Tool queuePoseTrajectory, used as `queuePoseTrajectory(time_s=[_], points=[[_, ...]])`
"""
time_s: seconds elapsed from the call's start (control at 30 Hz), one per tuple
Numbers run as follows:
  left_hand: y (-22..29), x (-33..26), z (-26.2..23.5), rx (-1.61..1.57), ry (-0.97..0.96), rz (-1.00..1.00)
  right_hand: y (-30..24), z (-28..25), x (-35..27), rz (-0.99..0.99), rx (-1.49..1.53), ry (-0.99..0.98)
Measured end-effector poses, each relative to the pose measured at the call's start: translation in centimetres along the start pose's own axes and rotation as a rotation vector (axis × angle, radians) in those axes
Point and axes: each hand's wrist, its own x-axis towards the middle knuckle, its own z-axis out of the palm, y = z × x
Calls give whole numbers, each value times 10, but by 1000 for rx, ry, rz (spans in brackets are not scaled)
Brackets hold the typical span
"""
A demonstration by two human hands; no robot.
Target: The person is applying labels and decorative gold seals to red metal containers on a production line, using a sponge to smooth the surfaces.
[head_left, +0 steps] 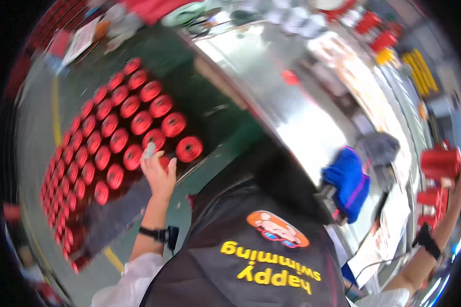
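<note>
1. At six o'clock, the apron (266, 250) covers the wearer's front, likely as a guard for clothes.
2. Around nine o'clock, the left hand (159, 172) reaches in from above, thumb and fingers apart around a red disc; contact is too blurred to tell. A pale cover on one fingertip probably protects it.
3. From nine to ten o'clock, discs (119, 140) fill a board (115, 212) in close rows, presumably to save room while leaving each one reachable.
4. At three o'clock, the right hand (460, 182) meets a red can (440, 163), seemingly steadying its side; I cannot tell whether it grips.
5. At one o'clock stretches the metal counter (241, 56).
</note>
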Motion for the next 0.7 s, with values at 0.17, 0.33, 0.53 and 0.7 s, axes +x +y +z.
queuePoseTrajectory(time_s=[0.17,0.33,0.53,0.7], points=[[179,117,2,-784,-203,345,-147,-135,53,834,1135,122],[336,171,26,-1153,-537,1020,-249,-166,63,840,1515,100],[372,131,56,-1308,-707,1140,-361,-116,40,1315,2129,-74],[378,121,64,-1216,-705,1061,-387,-88,42,1584,2149,-73]])
